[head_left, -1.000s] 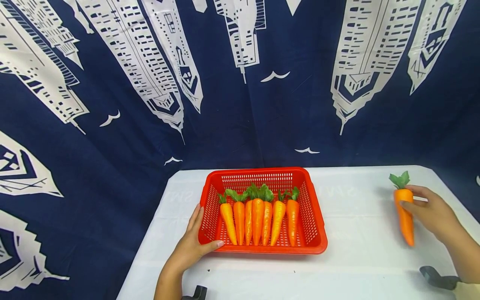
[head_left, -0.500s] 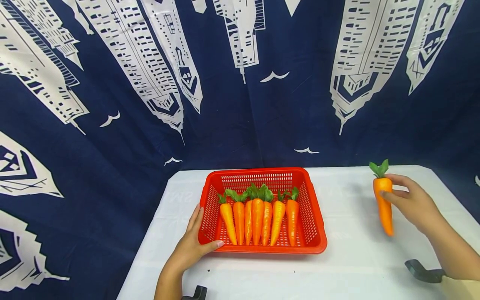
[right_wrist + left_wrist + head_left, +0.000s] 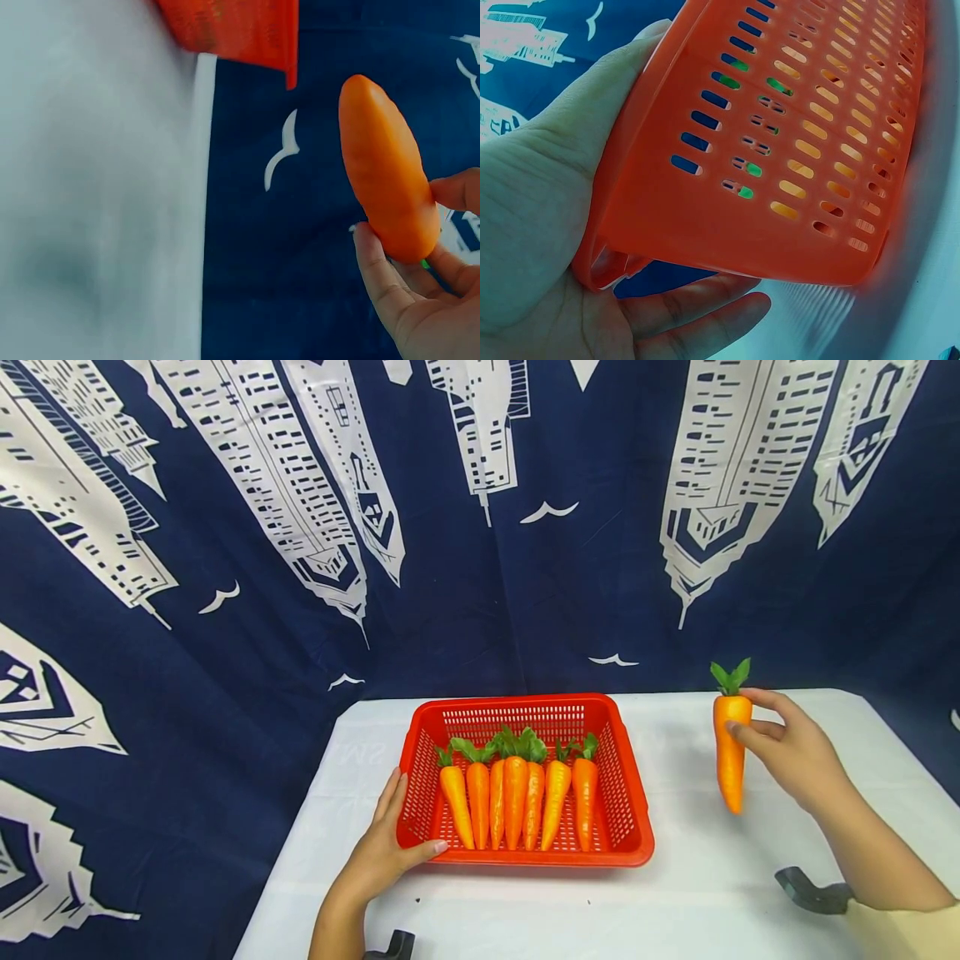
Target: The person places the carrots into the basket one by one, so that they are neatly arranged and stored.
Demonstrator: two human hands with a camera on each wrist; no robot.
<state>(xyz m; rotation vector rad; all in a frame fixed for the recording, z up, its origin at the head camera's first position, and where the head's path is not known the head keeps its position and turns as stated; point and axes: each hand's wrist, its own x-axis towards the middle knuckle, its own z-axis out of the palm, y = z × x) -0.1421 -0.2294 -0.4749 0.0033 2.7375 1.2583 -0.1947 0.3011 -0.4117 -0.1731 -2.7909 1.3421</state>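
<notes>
In the head view my right hand (image 3: 798,756) pinches an orange carrot (image 3: 729,747) between thumb and fingers near its leafy top. The carrot is held above the white table, leaves up, to the right of a red basket (image 3: 637,810). Several carrots (image 3: 515,793) lie side by side in that basket, green tops toward the back. My left hand (image 3: 386,852) grips the basket's front left corner, thumb over the front rim and fingers along the left side. The left wrist view shows the perforated basket wall (image 3: 735,217) close up. In the right wrist view the carrot (image 3: 386,165) shows its smooth body.
A white cloth (image 3: 525,914) covers the table. Behind it hangs a dark blue curtain (image 3: 465,635) printed with white buildings and birds. A dark strap piece (image 3: 810,892) sits by my right wrist, and another (image 3: 397,945) by my left.
My right hand has carried the carrot leftward and farther back, closer to the basket. My left hand, the basket and the carrots inside stay where they were.
</notes>
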